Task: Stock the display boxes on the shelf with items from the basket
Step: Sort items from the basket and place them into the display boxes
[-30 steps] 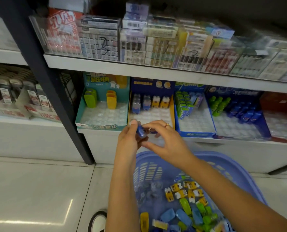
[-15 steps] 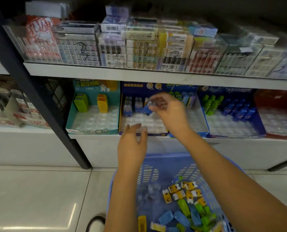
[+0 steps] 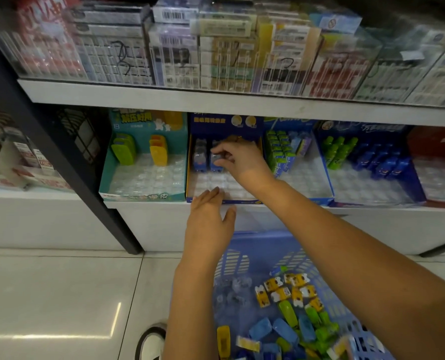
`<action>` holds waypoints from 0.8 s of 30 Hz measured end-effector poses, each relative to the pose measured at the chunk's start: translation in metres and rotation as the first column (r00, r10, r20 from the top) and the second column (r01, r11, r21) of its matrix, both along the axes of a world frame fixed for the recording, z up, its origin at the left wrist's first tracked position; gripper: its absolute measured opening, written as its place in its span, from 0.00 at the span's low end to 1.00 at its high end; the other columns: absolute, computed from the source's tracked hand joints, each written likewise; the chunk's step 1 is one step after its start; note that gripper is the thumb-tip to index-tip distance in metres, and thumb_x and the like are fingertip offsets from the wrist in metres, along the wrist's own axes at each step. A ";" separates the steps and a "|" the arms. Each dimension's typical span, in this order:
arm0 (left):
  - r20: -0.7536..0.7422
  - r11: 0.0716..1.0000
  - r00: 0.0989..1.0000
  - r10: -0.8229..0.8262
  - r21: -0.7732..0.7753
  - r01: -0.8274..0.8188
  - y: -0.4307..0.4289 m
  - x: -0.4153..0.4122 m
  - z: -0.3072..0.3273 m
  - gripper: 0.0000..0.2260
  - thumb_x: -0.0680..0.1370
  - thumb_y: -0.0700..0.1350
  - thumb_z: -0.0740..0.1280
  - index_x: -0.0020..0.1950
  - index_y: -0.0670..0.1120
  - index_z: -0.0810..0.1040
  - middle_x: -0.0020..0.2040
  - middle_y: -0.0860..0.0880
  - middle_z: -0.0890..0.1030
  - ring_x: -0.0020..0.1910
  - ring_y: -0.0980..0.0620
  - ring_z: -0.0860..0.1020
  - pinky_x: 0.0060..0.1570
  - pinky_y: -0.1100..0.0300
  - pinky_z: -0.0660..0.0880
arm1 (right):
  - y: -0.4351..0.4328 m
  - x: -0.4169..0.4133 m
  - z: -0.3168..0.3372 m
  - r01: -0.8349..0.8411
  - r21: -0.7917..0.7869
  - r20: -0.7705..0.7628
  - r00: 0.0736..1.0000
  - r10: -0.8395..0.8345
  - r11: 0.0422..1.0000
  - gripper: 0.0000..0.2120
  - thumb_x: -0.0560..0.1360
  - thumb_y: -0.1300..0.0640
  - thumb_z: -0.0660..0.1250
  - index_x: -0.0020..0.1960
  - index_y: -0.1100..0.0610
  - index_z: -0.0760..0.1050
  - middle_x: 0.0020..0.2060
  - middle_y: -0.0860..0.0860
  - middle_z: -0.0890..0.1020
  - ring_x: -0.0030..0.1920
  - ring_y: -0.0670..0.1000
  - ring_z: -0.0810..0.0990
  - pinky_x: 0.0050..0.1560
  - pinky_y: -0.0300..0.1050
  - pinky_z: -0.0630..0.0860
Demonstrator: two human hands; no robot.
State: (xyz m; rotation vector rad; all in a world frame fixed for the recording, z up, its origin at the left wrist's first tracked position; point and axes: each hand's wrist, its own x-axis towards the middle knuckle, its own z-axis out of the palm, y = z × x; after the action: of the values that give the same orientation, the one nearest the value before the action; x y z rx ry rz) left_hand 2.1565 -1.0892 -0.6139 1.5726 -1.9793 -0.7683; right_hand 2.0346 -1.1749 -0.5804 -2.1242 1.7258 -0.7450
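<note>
My right hand (image 3: 238, 159) reaches into the blue display box (image 3: 208, 197) on the lower shelf and pinches a small blue item (image 3: 217, 162) at the second column of its back row. Another blue item (image 3: 198, 158) stands to its left. My left hand (image 3: 208, 222) hovers with straight fingers at the box's front edge, holding nothing. Below, the blue basket (image 3: 238, 258) on the floor holds several loose yellow-white (image 3: 283, 291), green (image 3: 289, 314) and blue (image 3: 285, 331) items.
A teal display box (image 3: 143, 196) with green and yellow items stands to the left. To the right are a box with green packs (image 3: 307, 178) and a box with green and blue bottles (image 3: 372, 162). A black post (image 3: 68, 157) slants at the left. Above hangs a packed upper shelf (image 3: 216, 100).
My right hand carried the blue item from in front of the shelf into the blue box's back row. My left hand let go of it and now hovers at the box's front edge.
</note>
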 end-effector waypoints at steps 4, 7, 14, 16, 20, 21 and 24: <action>0.000 1.000 1.000 -0.001 -0.005 0.001 -0.002 0.001 0.000 0.22 0.81 0.47 0.61 0.74 0.43 0.65 0.75 0.48 0.64 0.75 0.51 0.57 0.71 0.62 0.52 | -0.004 0.006 0.008 0.017 0.058 -0.061 0.998 -0.014 0.998 0.15 0.76 0.60 0.66 0.63 0.58 0.76 0.61 0.58 0.75 0.59 0.57 0.76 0.61 0.49 0.72; -0.062 0.999 0.998 0.032 -0.030 -0.034 0.002 -0.001 0.004 0.19 0.80 0.45 0.62 0.71 0.42 0.70 0.72 0.46 0.69 0.73 0.49 0.63 0.71 0.59 0.60 | 0.002 0.007 0.017 0.012 0.103 -0.150 0.989 0.004 0.995 0.19 0.77 0.59 0.64 0.68 0.56 0.72 0.65 0.58 0.70 0.62 0.57 0.73 0.64 0.46 0.69; -0.308 0.986 0.946 0.102 -0.092 -0.136 0.021 -0.020 -0.010 0.07 0.79 0.46 0.63 0.48 0.46 0.81 0.42 0.49 0.83 0.40 0.52 0.79 0.40 0.58 0.75 | 0.122 -0.047 -0.033 0.093 0.006 0.040 0.995 -0.093 0.996 0.08 0.76 0.53 0.67 0.47 0.57 0.78 0.39 0.50 0.78 0.37 0.47 0.75 0.38 0.37 0.69; -0.233 0.999 0.972 0.025 0.033 -0.018 0.025 -0.033 -0.032 0.08 0.79 0.44 0.63 0.45 0.42 0.79 0.38 0.45 0.82 0.38 0.47 0.78 0.39 0.53 0.74 | 0.150 -0.072 -0.078 0.152 0.269 -0.059 0.988 -0.141 0.951 0.07 0.75 0.55 0.68 0.43 0.59 0.79 0.36 0.52 0.80 0.37 0.52 0.78 0.38 0.42 0.71; -0.042 0.942 0.987 -0.155 0.295 0.160 0.048 -0.064 -0.085 0.10 0.79 0.41 0.61 0.38 0.40 0.73 0.36 0.38 0.75 0.34 0.45 0.71 0.39 0.52 0.69 | 0.181 -0.108 -0.165 0.280 0.584 -0.310 0.944 -0.109 0.762 0.12 0.76 0.59 0.63 0.57 0.54 0.79 0.56 0.56 0.81 0.57 0.57 0.78 0.54 0.46 0.75; -0.017 0.922 0.982 -0.186 0.342 0.180 0.054 -0.071 -0.096 0.10 0.79 0.40 0.61 0.37 0.41 0.72 0.36 0.38 0.75 0.34 0.45 0.71 0.39 0.52 0.69 | 0.185 -0.113 -0.181 0.279 0.607 -0.317 0.944 -0.096 0.744 0.16 0.76 0.60 0.62 0.62 0.52 0.77 0.60 0.55 0.79 0.60 0.56 0.77 0.57 0.46 0.74; 0.029 0.869 0.982 -0.189 0.471 0.153 0.069 -0.089 -0.130 0.09 0.78 0.38 0.60 0.40 0.43 0.77 0.39 0.41 0.78 0.42 0.45 0.76 0.45 0.52 0.72 | 0.193 -0.118 -0.214 0.181 0.677 -0.246 0.969 -0.012 0.713 0.23 0.75 0.64 0.61 0.69 0.53 0.70 0.68 0.55 0.73 0.65 0.54 0.73 0.63 0.44 0.71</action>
State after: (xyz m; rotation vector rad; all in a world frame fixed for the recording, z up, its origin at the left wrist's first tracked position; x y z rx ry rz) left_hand 2.0671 -1.0202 -0.7443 1.7154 -2.1144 -1.3633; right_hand 1.9169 -0.9822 -0.7940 -1.6187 1.8410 0.1624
